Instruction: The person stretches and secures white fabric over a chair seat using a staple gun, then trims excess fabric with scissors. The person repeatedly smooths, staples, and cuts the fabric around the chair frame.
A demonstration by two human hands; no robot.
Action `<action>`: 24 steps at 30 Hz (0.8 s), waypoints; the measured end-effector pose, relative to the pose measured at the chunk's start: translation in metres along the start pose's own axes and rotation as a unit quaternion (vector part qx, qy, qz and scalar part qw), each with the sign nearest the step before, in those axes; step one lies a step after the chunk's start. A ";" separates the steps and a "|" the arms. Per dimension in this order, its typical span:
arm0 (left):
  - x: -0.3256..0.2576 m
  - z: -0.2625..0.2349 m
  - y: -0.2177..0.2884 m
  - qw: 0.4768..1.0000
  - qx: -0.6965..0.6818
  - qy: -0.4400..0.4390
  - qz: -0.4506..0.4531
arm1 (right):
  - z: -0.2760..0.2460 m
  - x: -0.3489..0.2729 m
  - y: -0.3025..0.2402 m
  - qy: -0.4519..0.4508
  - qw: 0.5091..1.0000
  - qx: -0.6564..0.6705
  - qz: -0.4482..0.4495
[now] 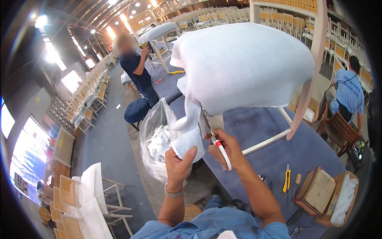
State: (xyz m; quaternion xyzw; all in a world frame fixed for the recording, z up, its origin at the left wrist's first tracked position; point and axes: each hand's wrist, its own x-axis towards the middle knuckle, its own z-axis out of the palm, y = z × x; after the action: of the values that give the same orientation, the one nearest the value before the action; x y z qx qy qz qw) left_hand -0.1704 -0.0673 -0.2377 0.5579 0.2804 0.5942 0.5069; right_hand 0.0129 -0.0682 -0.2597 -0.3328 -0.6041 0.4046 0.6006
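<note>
**Grip and cutting hazards at the chair seat**

Left hand (178,164) pinches a hanging flap of white mesh fabric (190,137), thumb pressed on top, pulling it down and away from the chair seat (242,63). Right hand (227,148) is clenched through the loops of the scissors (214,137); the blades point up toward the lower edge of the seat, just beside the flap.

Location: the seat, wrapped in the same white fabric, sits above both hands on an upturned chair resting on the blue worktable (274,155). A clear plastic bag (157,141) of white offcuts hangs below and to the left of the seat.

Probable faults:
- Left thumb lies near the blade path. If tension pulls the flap toward the blades, a cut finger is possible.
- Slack or uneven tension could let the blades wander into the fabric covering the seat, spoiling the upholstery.
- A severed strip may miss the bag, since its mouth sits off to one side of the flap.
</note>
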 end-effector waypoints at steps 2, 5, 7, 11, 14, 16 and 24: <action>-0.001 0.002 -0.001 1.000 -0.031 -0.003 0.000 | 0.001 0.001 -0.003 0.005 1.000 0.005 0.002; 0.001 0.002 -0.004 0.999 -0.037 -0.008 -0.016 | 0.002 0.003 -0.005 0.017 1.000 -0.014 -0.010; 0.000 0.002 -0.007 0.998 -0.052 -0.017 -0.033 | -0.001 0.004 -0.009 0.019 0.999 -0.040 -0.012; -0.003 0.008 -0.015 0.984 -0.172 -0.016 -0.044 | -0.030 0.001 -0.045 -0.020 0.984 -0.157 0.078; -0.012 0.020 -0.024 0.934 -0.327 -0.037 -0.136 | -0.073 0.007 -0.110 -0.125 0.912 -0.365 0.143; -0.018 0.028 -0.031 0.886 -0.429 -0.068 -0.162 | -0.085 0.023 -0.149 -0.193 0.848 -0.473 0.142; -0.029 0.062 -0.019 0.799 -0.571 -0.133 -0.133 | -0.034 0.109 -0.257 -0.347 0.568 -0.730 0.153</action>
State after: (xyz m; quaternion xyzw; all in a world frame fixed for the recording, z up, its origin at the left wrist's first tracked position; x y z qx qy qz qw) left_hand -0.1099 -0.1022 -0.2522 0.1982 -0.1085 0.4932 0.8400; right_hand 0.0618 -0.0840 0.0165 -0.5796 -0.7962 -0.0039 -0.1733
